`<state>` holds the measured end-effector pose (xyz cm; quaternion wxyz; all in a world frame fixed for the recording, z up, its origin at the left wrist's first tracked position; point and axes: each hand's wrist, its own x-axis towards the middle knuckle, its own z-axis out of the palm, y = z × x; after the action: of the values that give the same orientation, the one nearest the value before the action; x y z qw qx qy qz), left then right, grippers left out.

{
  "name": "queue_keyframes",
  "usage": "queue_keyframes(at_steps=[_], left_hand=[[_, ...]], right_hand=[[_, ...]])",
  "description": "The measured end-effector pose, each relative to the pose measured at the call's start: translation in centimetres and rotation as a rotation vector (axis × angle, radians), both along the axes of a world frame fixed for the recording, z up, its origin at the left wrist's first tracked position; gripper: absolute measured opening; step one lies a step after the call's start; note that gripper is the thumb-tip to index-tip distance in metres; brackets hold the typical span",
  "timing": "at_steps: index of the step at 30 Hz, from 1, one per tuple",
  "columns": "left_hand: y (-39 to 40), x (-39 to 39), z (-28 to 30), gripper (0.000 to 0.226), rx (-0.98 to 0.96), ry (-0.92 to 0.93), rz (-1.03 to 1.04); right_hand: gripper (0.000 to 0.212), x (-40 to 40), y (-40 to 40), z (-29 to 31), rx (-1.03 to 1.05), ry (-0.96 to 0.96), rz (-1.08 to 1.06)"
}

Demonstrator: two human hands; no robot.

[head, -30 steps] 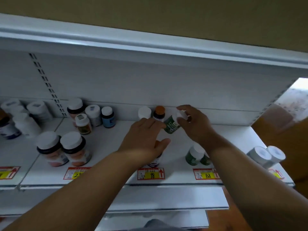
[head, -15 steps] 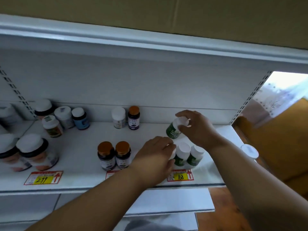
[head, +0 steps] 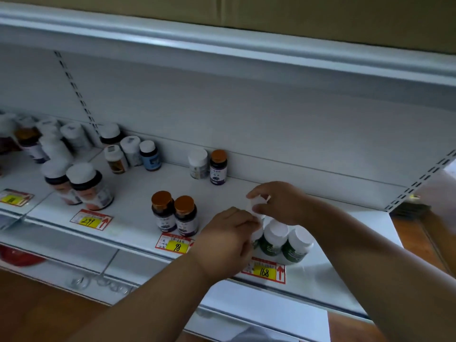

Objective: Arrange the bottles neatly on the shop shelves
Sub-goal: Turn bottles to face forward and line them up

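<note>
On the white shelf (head: 138, 203), my right hand (head: 281, 203) pinches the white cap of a green bottle (head: 254, 206) just behind a front row of green bottles; its body is mostly hidden. My left hand (head: 228, 236) is curled round the row's leftmost green bottle (head: 256, 240), of which only a sliver shows. Two more white-capped green bottles (head: 274, 239) (head: 297, 245) stand upright to its right, above the 168 price tag (head: 265, 271).
Two orange-capped dark bottles (head: 174, 214) stand at the front above the 98 tag (head: 175, 246). At the back wall are a white bottle (head: 198, 164) and an orange-capped one (head: 218, 167). Several larger jars (head: 79, 186) crowd the left. Bare shelf lies to the right.
My right hand has lowered its green bottle to just behind the front row. My left hand stays on the leftmost green bottle. The view has shifted right.
</note>
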<state>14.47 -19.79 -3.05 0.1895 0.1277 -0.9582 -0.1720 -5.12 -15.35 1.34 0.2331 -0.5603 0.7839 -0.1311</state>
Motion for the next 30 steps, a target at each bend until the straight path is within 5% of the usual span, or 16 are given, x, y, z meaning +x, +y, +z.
queue_keyframes(at_steps=[11, 19, 25, 30], left_hand=[[-0.9, 1.5, 2.3, 0.040, -0.044, 0.043, 0.030], [-8.4, 6.0, 3.5, 0.031, -0.185, 0.128, 0.085], [-12.8, 7.4, 3.6, 0.059, -0.256, -0.257, 0.005], [-13.6, 7.0, 3.5, 0.054, -0.239, -0.452, -0.048]], right_hand=[[0.041, 1.4, -2.2, 1.2, -0.111, 0.083, 0.017], [0.034, 3.9, -12.1, 0.9, -0.143, 0.223, -0.086], [0.030, 6.1, -15.1, -0.8, -0.175, 0.310, -0.241], [0.037, 6.8, -15.0, -0.5, -0.163, 0.274, -0.368]])
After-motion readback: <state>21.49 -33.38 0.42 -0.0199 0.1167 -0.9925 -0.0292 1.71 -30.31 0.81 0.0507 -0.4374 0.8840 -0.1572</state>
